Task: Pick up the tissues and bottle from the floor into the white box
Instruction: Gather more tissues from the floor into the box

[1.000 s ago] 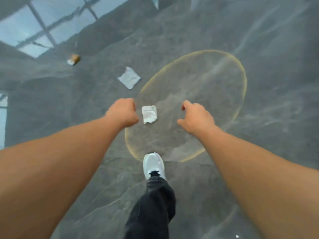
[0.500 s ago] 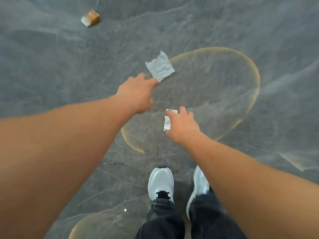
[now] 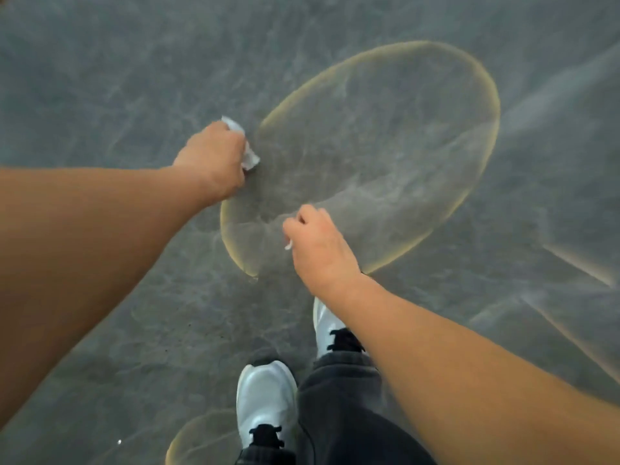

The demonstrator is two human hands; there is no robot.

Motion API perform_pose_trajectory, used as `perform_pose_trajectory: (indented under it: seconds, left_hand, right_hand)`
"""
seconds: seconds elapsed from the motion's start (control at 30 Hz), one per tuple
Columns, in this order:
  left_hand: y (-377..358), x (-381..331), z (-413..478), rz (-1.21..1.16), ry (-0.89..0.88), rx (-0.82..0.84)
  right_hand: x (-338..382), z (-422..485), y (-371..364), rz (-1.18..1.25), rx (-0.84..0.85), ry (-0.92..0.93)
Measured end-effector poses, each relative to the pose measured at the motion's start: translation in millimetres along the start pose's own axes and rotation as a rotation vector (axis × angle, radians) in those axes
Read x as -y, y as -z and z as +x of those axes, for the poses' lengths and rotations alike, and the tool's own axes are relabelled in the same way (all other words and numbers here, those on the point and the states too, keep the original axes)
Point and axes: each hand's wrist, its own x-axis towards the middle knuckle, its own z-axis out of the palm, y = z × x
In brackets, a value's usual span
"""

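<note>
Floor [image 3: 100, 78]: grey, veined stone fills the whole view. A large oval patch outlined in yellow [image 3: 385, 135] lies ahead of the person, with part of a smaller one at the bottom edge. No loose litter shows on the visible floor.

Person: standing and bent forward, both bare forearms reaching down. Dark trousers [image 3: 339, 407] and two white shoes [image 3: 265, 394] stand at the lower centre, the right foot set ahead of the left.

Left hand [image 3: 213, 159]: low over the near-left edge of the oval, fingers curled round the left-hand tissue [image 3: 251, 158]. White crumpled paper sticks out at both the far side and the near side of the fist. Whether the paper is clear of the floor cannot be told.

Right hand [image 3: 320, 245]: nearer the feet, fingers curled tight. Only a small white corner of the right-hand tissue [image 3: 288, 245] shows below the thumb side, so the hand holds it balled inside.

Progress, as a judgement: two tissues are in hand, one in each. Neither is yet in the white box, which is out of view, as is the bottle. Outstanding items are carrying both tissues to the box, releasing them there, then finding and collecting the bottle. With both hands occupied, the bottle likely waits until the tissues are dropped.
</note>
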Motion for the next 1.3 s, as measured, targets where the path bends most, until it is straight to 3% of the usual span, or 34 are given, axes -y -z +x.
perform_pose_trajectory:
  seconds: [0.1,0.23,0.37,0.47,0.63,0.77,0.93,1.1,1.17,1.3]
  left_hand:
    - [17.0,-43.4,-29.8,0.107,-0.087,0.162]
    - [34.4,-114.9,-86.2,0.063,-0.161,0.220]
    - [47.4,-157.2,-153.2,0.074,-0.315,0.177]
    - [56.5,-173.8,-198.6,0.032,-0.363,0.120]
    - [26.5,-174.9,-274.0,0.002,-0.232,0.360]
    - [-34.3,-204.7,-333.8,0.041,-0.188,0.394]
    - [-155.8,-279.9,-432.5,0.124,-0.334,0.463]
    - [-286.8,-376.6,-559.3,0.238,-0.463,0.529]
    - [-336.1,-415.7,-616.8,0.250,-0.561,0.561]
    - [-414.4,-485.5,-720.1,0.314,-0.928,0.549]
  right_hand:
    - [-9.2,-16.4,51.7,0.080,-0.151,-0.188]
    - [-12.7,-61.3,114.3,0.135,-0.286,-0.373]
    - [-7.8,-119.8,145.6,0.212,-0.300,-0.502]
    - [-5.8,-173.9,137.2,0.296,-0.400,-0.685]
    - [5.0,-288.3,64.9,0.507,-0.379,-0.907]
    - [-2.0,-394.9,-4.0,0.609,-0.368,-0.974]
    - [-43.8,-522.3,-92.0,0.827,-0.502,-1.233]
    - [-63.2,-672.9,-153.0,0.814,-0.656,-1.262]
    - [-77.2,-740.8,-182.5,0.827,-0.679,-1.337]
    - [-99.9,-869.6,-241.5,0.793,-0.769,-1.599]
